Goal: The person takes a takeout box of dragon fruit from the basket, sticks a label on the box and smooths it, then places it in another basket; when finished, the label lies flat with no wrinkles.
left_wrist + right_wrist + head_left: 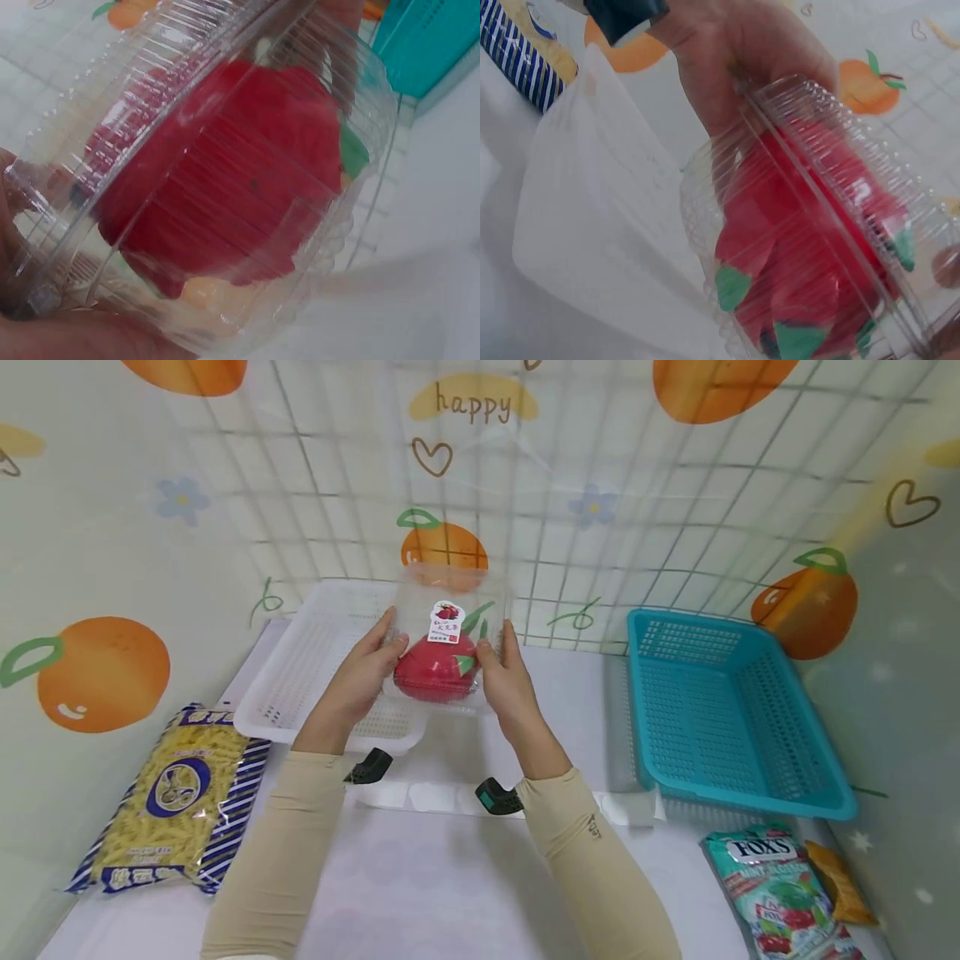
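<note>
Both hands hold up a clear plastic clamshell box (416,593) with a red dragon fruit (431,672) inside. Its green scale tips show through the plastic, and a white label (446,625) with a fruit picture is stuck on top. My left hand (358,681) grips the left side, thumb on the upper face; my right hand (512,689) grips the right side likewise. The left wrist view shows the red fruit (232,180) through the ridged box wall. In the right wrist view, the left hand (757,45) is behind the box's far end.
Partly under the box stands a white basket (262,710). At the right is a teal basket (750,797). A bag of pasta (161,814) lies at the left; a green FOX'S candy bag (776,889) and an orange-brown packet (840,885) lie front right. A patterned sheet over wire grid rises behind.
</note>
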Demonstrator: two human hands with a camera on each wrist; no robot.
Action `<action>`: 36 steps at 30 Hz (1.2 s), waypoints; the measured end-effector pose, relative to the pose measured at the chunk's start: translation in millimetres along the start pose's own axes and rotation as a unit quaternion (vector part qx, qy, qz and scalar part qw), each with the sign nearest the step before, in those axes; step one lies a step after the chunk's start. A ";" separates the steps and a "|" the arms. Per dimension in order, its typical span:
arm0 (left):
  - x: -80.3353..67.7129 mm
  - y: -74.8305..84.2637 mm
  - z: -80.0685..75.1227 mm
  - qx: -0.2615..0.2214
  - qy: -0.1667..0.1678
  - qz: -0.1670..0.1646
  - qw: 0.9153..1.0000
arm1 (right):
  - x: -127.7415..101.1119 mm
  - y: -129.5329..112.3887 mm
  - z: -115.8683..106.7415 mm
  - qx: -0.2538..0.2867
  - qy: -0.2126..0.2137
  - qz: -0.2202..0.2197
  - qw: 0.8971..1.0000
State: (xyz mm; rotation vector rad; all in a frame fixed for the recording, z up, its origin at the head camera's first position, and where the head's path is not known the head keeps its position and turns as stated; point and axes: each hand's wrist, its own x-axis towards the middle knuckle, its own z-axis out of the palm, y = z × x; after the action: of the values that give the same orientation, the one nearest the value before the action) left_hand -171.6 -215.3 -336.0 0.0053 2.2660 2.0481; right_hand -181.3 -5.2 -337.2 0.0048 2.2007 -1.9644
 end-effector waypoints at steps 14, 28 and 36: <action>-15.4 9.4 -60.4 -0.001 0.011 -0.015 1.000 | 2.6 -20.0 52.7 -0.016 -0.047 -0.025 0.998; -15.3 -2.6 -103.4 0.035 0.010 -0.043 0.998 | 11.5 -22.4 88.1 -0.050 -0.070 -0.003 0.996; -6.2 -11.5 -125.4 0.073 -0.014 -0.075 0.994 | 21.7 -19.3 102.2 -0.045 -0.083 0.022 0.995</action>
State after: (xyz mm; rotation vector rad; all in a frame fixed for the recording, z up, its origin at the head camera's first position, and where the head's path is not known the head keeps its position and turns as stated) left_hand -173.2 -341.4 -334.7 -0.1220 2.3172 1.7966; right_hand -190.7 -110.8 -331.8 -0.1171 2.1602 -1.7719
